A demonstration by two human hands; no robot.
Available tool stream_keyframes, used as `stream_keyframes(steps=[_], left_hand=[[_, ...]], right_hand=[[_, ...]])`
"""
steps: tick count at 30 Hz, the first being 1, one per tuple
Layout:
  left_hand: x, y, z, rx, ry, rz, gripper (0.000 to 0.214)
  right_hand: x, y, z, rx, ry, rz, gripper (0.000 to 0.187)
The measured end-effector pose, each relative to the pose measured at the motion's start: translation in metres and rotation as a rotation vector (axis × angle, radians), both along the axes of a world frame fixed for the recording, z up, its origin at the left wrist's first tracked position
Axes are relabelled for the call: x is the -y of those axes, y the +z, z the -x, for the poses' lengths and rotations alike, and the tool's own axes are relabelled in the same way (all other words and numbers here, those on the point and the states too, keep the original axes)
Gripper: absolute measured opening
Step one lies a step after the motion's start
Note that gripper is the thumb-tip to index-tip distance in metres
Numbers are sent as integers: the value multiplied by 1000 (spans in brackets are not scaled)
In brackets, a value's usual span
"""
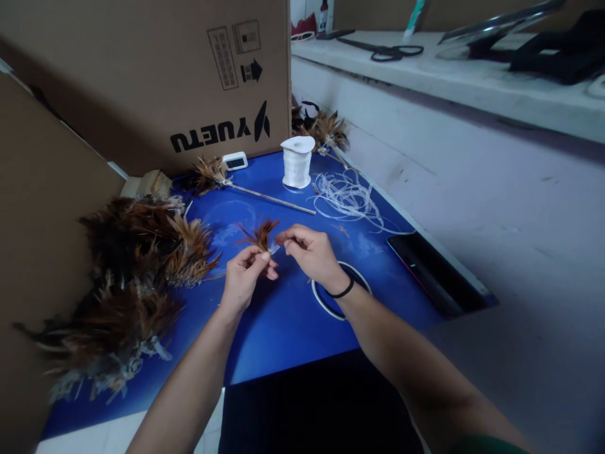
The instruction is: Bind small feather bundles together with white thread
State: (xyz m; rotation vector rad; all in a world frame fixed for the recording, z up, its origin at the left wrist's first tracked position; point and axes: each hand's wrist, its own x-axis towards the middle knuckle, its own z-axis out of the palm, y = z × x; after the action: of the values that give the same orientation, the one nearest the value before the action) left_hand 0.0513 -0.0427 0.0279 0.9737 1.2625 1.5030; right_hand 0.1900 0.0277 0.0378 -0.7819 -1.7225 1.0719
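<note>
My left hand point(246, 271) pinches a small bunch of brown feathers point(261, 234) by its base, with the tips fanning upward. Close beside it on the right is my right hand point(309, 249), its thumb and fingers pressed together near a pale strip at the bunch's base. What those fingers hold is too small to make out. Under my right wrist a thin white ring point(326, 307) lies on the blue table point(293, 340). Beyond the hands rests a stick with feathers tied at one end point(269, 197).
Piles of brown feathers point(127, 302) cover the left side. Toward the back stand a spool of white ribbon point(297, 165) and a small white digital display point(235, 161); loose clear strips point(347, 198) and a phone point(425, 265) lie rightward. A cardboard box point(155, 82) closes off the back; scissors point(382, 50) lie on the ledge.
</note>
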Motion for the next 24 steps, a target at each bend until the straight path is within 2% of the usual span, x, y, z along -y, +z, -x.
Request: stream_keyframes(steps=[5,11,19,24], left_hand=[[-1,-2,3,36,-38,23,20],[-1,-3,2,62,-46,45,21],[-1,-2,1,73,-26,111,25],[-2,-2,3,114,-21,124,26]], right_hand=[[-3,4,-3,-35,59,154,14],[-2,6,-4,71,120,174,11],[-2,0,-4,120,95,20,10],[1,2,-5,168,109,-141,9]])
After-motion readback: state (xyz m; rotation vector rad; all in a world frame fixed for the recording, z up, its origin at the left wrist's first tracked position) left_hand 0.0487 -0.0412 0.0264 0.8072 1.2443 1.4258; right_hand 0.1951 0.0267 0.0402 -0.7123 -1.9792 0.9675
